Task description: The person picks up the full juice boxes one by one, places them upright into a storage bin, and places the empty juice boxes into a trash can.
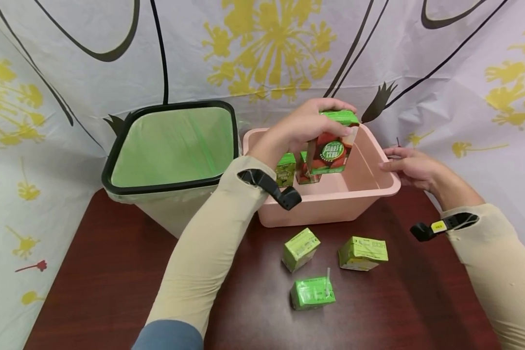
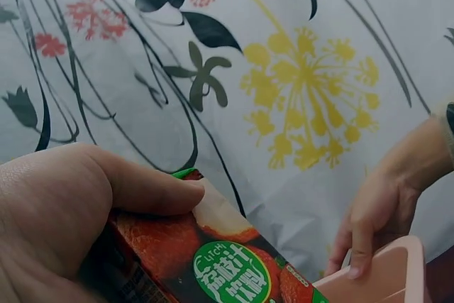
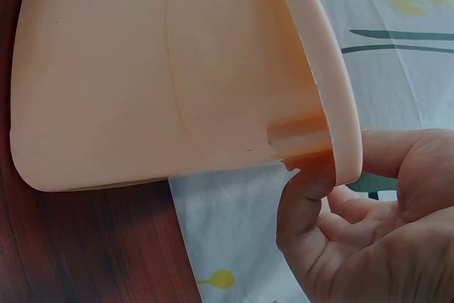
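My left hand [image 1: 312,124] grips a litchi juice box [image 1: 332,146] with a red front and green top, holding it over the pink bin [image 1: 319,199]. In the left wrist view the thumb lies across the printed front of the juice box [image 2: 230,264]. My right hand [image 1: 413,167] pinches the bin's right rim; the right wrist view shows fingers [image 3: 305,207] curled under the rim [image 3: 340,118]. Inside the bin stand a green juice box [image 1: 285,170] and a red-fronted juice box [image 1: 308,170], both partly hidden.
A lined waste bin with a black rim [image 1: 170,184] stands left of the pink bin. In front, on the dark red table [image 1: 253,311], are two yellow-green boxes [image 1: 301,249] and a bright green box [image 1: 312,293] with a straw. A patterned sheet [image 1: 271,43] hangs behind.
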{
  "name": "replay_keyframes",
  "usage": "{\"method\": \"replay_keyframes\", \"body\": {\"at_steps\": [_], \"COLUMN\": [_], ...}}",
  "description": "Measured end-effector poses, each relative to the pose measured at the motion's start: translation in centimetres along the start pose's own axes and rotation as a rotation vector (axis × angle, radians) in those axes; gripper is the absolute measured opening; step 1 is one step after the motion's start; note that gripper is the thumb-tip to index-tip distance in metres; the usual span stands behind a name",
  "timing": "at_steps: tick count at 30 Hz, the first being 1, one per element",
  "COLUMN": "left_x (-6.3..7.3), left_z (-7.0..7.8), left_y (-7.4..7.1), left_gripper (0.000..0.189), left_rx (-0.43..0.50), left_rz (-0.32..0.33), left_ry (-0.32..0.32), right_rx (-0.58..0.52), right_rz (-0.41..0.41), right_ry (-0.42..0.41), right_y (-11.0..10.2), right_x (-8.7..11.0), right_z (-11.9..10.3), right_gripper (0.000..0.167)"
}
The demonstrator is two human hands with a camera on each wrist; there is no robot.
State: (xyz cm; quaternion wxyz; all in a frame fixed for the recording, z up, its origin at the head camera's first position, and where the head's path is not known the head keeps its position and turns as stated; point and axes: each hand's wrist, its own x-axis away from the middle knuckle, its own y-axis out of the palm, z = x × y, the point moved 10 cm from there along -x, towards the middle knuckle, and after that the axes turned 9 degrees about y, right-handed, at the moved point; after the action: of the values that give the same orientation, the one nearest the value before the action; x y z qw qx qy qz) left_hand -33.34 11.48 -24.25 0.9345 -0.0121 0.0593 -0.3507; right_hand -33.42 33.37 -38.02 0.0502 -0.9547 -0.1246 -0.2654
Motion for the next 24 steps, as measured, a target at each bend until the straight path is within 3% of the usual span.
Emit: {"method": "replay_keyframes", "body": {"at_steps": [11,16,19,24], "left_x": [-2.2,-3.3,-3.7,-4.1], "left_z": [-2.3,-4.3,-5.5,-7.4], "left_y": [-0.8,-1.2,-1.6,-3.0], "left_gripper": [0.047,0.051,0.052,0.052], "left_rx": [0.021,0.06,0.021,-0.095], "left_rz": [-0.006,-0.039,-0.043,0.037], "left_ry": [-0.044,-0.016,0.027,0.048], "right_rx": [-0.013,-0.014,-0.027,-0.018], "right_rz": [0.002,0.003,-0.002,-0.003], "right_ry": [0.002,-0.005,-0.011,-0.02], "right_y": [0.0,0.0,0.1,0.2], "right_x": [0.1,0.0,0.1,0.2], "right_z": [0.0,0.0,0.0,-0.1], "right_gripper": [0.021,0.02,0.02,0.021]}}
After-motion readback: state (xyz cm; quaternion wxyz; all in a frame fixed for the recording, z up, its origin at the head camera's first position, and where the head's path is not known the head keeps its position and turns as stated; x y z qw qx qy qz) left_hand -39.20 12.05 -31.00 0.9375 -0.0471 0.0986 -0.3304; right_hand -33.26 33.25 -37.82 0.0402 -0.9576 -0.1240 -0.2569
